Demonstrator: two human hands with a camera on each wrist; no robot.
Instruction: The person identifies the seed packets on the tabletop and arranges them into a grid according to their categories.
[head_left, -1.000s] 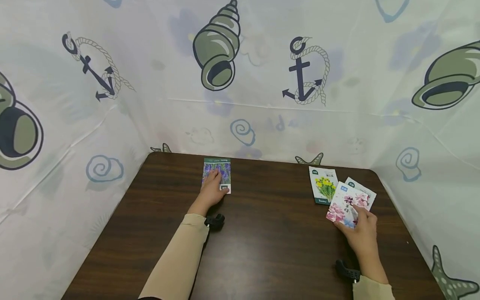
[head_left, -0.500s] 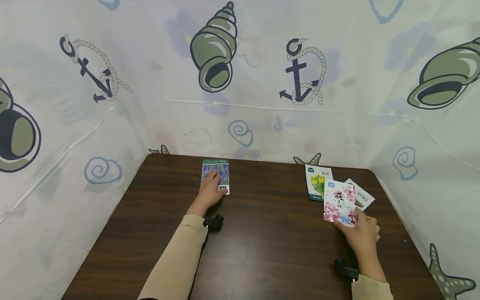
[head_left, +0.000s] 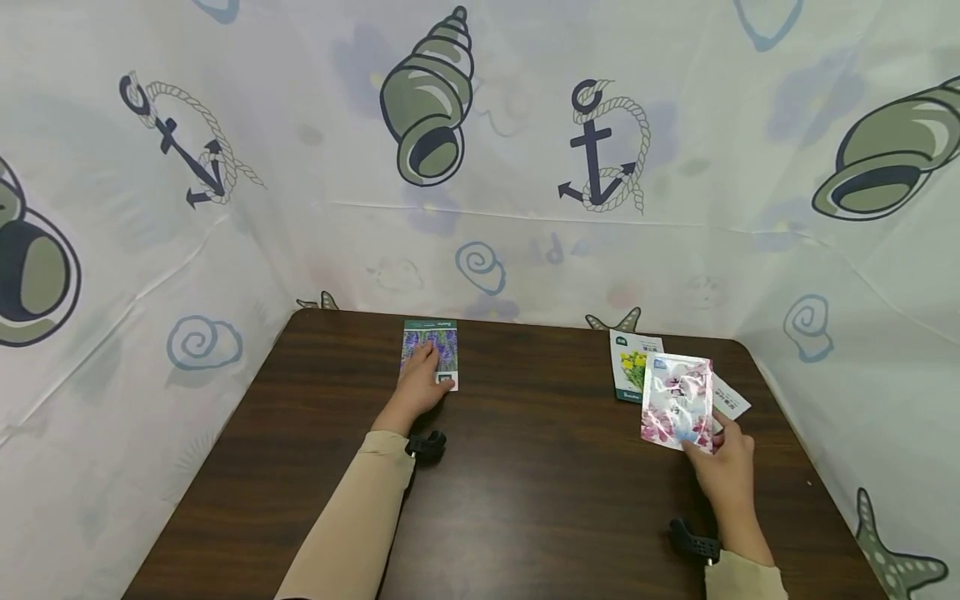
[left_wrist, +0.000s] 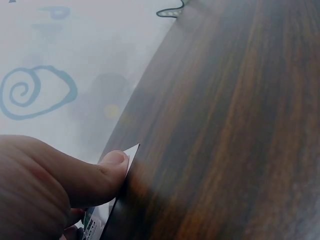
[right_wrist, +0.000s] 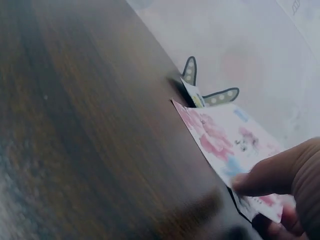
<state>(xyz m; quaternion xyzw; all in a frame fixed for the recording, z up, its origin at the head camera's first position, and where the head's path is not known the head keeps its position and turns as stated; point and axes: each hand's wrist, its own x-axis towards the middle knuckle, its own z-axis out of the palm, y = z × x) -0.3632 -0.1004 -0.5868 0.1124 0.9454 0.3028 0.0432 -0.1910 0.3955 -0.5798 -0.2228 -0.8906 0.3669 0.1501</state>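
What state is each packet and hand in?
Purple packet: picture showing, partly covered.
Pink packet: pinched near a lower corner.
Yellow-flower packet: partly hidden behind the pink packet.
White packet: mostly hidden behind the pink packet.
Left hand: on the purple packet.
Right hand: pinching the pink packet.

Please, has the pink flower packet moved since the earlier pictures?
Yes. In the head view, the pink flower packet has moved left and turned straighter, judged against the table's far right corner.

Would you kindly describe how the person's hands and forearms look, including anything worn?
The left hand and right hand are both ungloved. Each arm shows a plain beige sleeve, and a black, curved device sits near each wrist. Whether cables run from these is unclear.
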